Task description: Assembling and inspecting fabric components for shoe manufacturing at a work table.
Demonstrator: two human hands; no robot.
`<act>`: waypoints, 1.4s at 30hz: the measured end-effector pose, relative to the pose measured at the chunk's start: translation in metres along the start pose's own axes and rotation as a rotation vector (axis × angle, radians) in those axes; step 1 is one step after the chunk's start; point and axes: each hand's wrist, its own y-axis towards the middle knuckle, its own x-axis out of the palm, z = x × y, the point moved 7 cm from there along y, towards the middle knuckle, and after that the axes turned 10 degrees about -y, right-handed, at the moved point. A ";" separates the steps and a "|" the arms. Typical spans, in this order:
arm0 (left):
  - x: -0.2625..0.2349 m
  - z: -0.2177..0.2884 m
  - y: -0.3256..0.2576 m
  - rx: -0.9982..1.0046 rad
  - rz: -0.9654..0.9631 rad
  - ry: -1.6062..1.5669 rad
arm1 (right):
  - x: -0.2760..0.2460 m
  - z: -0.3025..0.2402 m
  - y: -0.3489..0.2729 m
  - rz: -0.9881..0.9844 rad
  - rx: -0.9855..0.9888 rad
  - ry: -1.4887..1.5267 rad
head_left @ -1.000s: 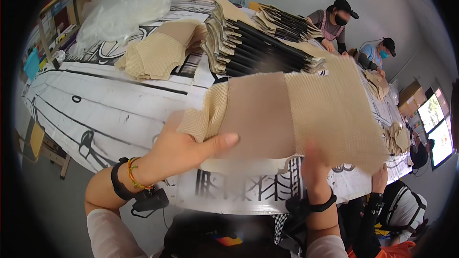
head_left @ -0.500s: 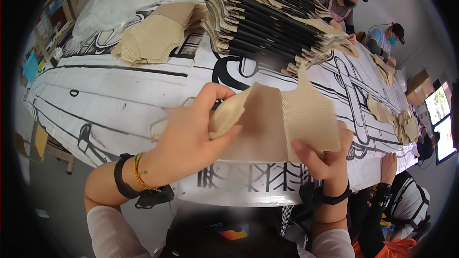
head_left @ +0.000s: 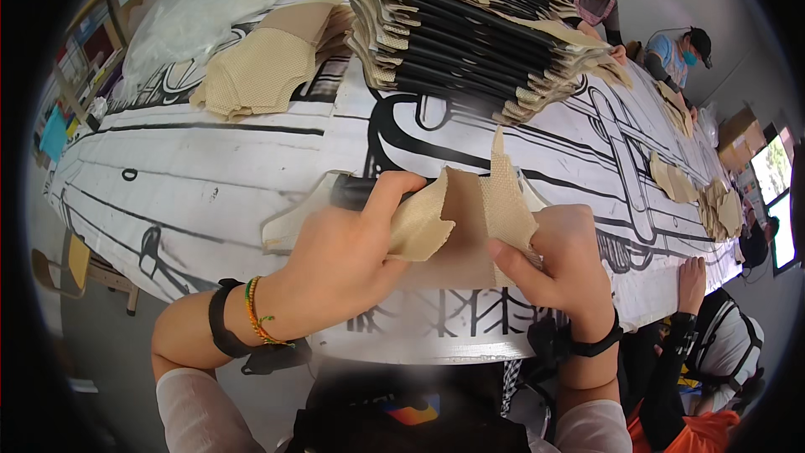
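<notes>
Here's the cloth piece (head_left: 465,218), up between both hands above the near edge of the table (head_left: 210,159), a smooth brown panel in the middle and beige textured mesh to either side. The left flap (head_left: 423,222) curls inward toward the person, its lower edge ragged; the right flap (head_left: 511,197) folds in as well, its tip poking up in a narrow point. That leaves the brown panel as a shaded trough between them.

The left hand (head_left: 335,256) has thumb and fingers drawn together on the left flap, some fingertips hidden. The right hand (head_left: 570,260) pinches the right flap, thumb in front, the other fingers curled in behind and partly out of sight.

Just beyond the left knuckles sits a black tube-like part (head_left: 354,191), with a pale flat piece (head_left: 289,225) beside it. Farther across, a tall stack of beige pieces with black bands (head_left: 470,46).
</notes>
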 end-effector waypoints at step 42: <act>0.014 -0.003 0.003 -0.015 -0.057 0.158 | 0.026 0.019 -0.007 -0.174 0.161 -0.191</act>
